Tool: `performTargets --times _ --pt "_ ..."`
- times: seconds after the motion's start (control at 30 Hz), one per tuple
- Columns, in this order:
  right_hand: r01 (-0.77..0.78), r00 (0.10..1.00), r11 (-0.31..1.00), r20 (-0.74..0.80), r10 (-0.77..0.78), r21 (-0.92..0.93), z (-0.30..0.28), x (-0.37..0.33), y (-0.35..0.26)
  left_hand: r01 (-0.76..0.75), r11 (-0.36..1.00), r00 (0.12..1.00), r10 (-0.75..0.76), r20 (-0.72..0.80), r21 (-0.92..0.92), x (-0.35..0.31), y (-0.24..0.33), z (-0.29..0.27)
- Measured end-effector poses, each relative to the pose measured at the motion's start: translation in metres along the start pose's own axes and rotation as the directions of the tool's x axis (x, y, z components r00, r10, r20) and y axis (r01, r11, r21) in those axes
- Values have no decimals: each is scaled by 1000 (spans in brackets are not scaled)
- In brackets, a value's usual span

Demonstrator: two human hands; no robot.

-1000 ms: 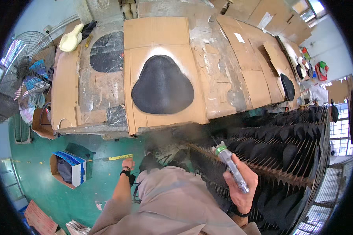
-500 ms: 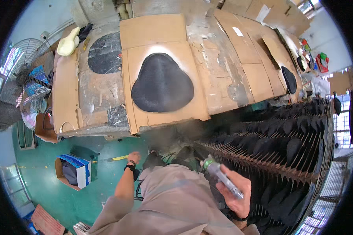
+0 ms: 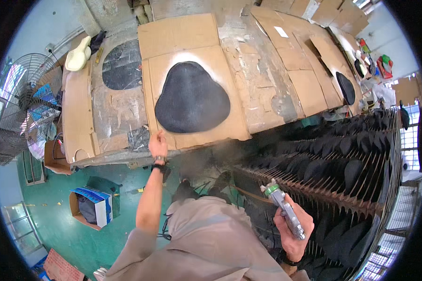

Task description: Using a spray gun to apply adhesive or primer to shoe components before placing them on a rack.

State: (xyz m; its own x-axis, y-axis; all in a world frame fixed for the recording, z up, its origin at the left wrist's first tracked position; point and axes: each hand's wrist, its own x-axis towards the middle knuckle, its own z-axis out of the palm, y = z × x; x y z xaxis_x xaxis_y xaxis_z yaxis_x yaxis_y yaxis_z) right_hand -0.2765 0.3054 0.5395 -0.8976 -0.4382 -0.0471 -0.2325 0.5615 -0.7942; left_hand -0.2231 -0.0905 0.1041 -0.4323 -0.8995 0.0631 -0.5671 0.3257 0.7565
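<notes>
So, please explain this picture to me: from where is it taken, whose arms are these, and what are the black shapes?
The round picture comes from a fisheye camera on a person's head, looking down, so the arms belong to that person. The left hand reaches to the edge of a cardboard sheet on the workbench. On that sheet lies a black rounded pad, ringed by pale spray marks. The right hand holds a metal spray gun low, beside a rack filled with many similar black pieces. A fan stands at the left.
</notes>
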Motion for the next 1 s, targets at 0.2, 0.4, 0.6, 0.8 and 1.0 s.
performTargets --times 0.2,0.4,0.6,0.8,1.0 --pt "-13 995 999 103 16 -29 0 0 -6 106 969 991 -121 51 224 38 44 22" --pt "-51 997 999 50 51 1 4 -4 3 68 968 997 -78 30 240 37 63 16" --pt "-86 995 995 58 83 50 5 -13 25 302 857 945 -326 16 -416 50 65 46" --pt "-83 994 989 87 73 119 2 -14 32 600 -89 712 -394 581 -795 113 30 71" --pt "-91 996 992 8 90 89 5 -26 54 532 22 845 41 532 -846 161 268 29"
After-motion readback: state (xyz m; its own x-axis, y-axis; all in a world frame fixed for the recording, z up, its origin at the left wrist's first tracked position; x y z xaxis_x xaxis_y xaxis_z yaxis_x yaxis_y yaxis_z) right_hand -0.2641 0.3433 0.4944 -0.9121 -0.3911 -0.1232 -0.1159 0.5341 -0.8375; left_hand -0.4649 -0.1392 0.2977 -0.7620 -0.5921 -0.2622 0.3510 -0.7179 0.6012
